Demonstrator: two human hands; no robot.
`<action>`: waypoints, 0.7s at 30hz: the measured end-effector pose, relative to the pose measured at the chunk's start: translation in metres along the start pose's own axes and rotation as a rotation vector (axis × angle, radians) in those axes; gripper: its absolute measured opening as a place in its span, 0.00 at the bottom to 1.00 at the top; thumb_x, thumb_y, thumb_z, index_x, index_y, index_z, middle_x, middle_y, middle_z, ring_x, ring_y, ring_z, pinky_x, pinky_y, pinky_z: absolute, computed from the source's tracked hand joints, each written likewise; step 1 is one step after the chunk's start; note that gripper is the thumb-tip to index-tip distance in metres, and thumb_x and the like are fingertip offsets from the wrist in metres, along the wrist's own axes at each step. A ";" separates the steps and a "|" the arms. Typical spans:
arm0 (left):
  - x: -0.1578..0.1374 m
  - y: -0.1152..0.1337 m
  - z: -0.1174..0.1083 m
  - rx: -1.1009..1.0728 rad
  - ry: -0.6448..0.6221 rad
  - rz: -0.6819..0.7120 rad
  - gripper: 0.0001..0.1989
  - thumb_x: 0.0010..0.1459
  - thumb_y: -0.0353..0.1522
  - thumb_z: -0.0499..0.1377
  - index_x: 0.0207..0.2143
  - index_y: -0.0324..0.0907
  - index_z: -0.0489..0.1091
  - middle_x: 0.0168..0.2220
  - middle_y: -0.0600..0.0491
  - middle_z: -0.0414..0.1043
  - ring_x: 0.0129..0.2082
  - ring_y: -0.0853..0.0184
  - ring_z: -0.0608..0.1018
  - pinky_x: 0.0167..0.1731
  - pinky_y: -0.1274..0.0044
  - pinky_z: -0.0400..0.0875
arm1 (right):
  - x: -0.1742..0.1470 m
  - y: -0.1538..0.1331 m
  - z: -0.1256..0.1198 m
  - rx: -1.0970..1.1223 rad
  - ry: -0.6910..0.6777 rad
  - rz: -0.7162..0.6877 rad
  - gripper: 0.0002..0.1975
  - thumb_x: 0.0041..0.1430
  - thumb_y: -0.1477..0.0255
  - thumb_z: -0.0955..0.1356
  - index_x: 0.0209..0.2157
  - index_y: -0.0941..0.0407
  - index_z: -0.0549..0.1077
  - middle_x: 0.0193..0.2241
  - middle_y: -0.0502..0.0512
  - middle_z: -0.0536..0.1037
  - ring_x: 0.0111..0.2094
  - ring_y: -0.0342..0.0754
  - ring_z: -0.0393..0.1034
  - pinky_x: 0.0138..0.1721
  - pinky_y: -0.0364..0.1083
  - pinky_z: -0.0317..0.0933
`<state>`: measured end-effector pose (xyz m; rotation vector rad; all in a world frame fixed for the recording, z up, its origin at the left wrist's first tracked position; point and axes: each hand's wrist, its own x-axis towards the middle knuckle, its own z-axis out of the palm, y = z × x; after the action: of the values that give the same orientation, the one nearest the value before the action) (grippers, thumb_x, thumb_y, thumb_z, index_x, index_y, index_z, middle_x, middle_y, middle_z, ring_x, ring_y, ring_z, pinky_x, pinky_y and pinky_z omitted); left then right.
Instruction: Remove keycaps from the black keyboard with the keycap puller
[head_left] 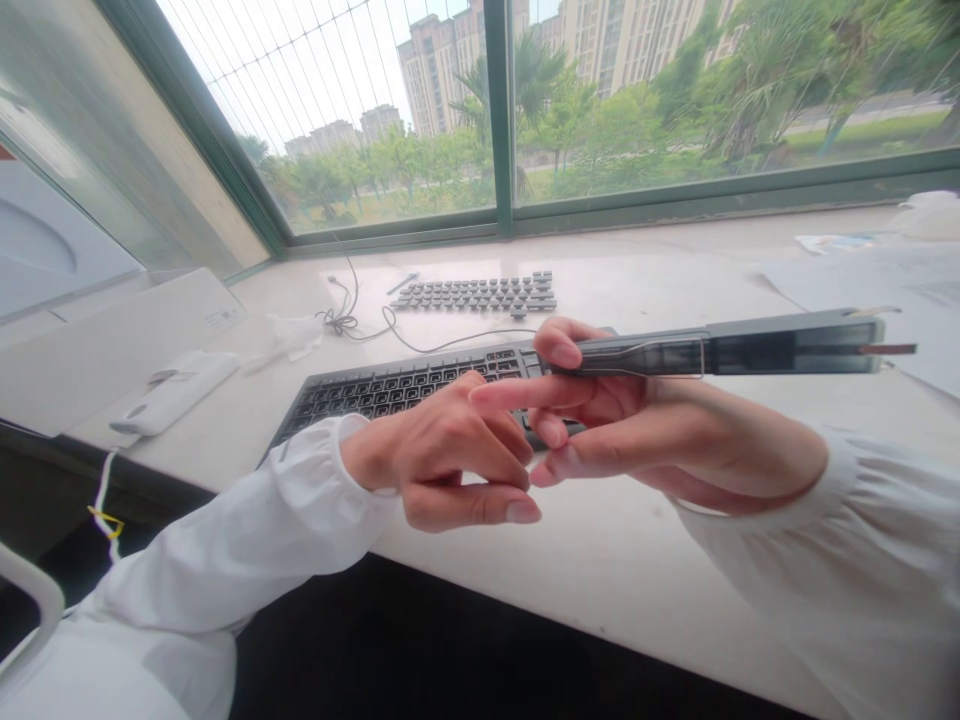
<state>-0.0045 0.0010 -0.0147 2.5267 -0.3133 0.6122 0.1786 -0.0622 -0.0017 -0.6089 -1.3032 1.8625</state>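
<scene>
My right hand [637, 420] holds a long, dark, see-through tool [712, 347] with a thin metal wire along its side, its far end pointing right. A reddish strip sticks out of that end. The fingers of my left hand [457, 450] are curled, with the thumb stretched beneath them. Its fingertips meet those of my right hand, and anything pinched there is hidden. Behind and below both hands lies a black keyboard [382, 388] whose visible part shows bare key seats without caps. My hands cover its right part.
Loose black keycaps [480, 292] are laid in rows towards the window. A coiled black cable [343, 318] runs beside them. On the left are a white box [120, 345] and a white flat device [176, 390]. Paper sheets [885, 290] lie at right. The table's front edge is close.
</scene>
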 end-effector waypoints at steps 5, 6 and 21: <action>-0.004 0.002 0.000 0.176 -0.175 -0.084 0.21 0.61 0.33 0.52 0.15 0.42 0.54 0.15 0.56 0.58 0.17 0.72 0.64 0.23 0.75 0.58 | 0.002 -0.001 -0.002 -0.211 0.124 -0.100 0.16 0.47 0.72 0.74 0.33 0.51 0.63 0.36 0.50 0.76 0.32 0.45 0.69 0.31 0.44 0.65; -0.004 0.003 0.001 0.215 -0.200 -0.084 0.22 0.62 0.34 0.52 0.14 0.42 0.54 0.15 0.56 0.58 0.17 0.72 0.64 0.22 0.74 0.57 | 0.002 -0.001 -0.004 -0.261 0.152 -0.125 0.16 0.46 0.70 0.74 0.33 0.51 0.64 0.38 0.50 0.76 0.34 0.46 0.70 0.32 0.45 0.66; -0.006 0.001 0.031 0.604 -0.008 0.286 0.18 0.64 0.39 0.52 0.23 0.42 0.69 0.19 0.60 0.63 0.18 0.75 0.63 0.20 0.75 0.54 | 0.009 -0.004 -0.034 -0.326 0.503 -0.212 0.25 0.39 0.72 0.78 0.30 0.51 0.58 0.42 0.52 0.79 0.48 0.53 0.72 0.40 0.46 0.69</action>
<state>0.0013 -0.0164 -0.0407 3.0864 -0.5703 0.9182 0.1994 -0.0350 -0.0103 -0.9931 -1.2719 1.2253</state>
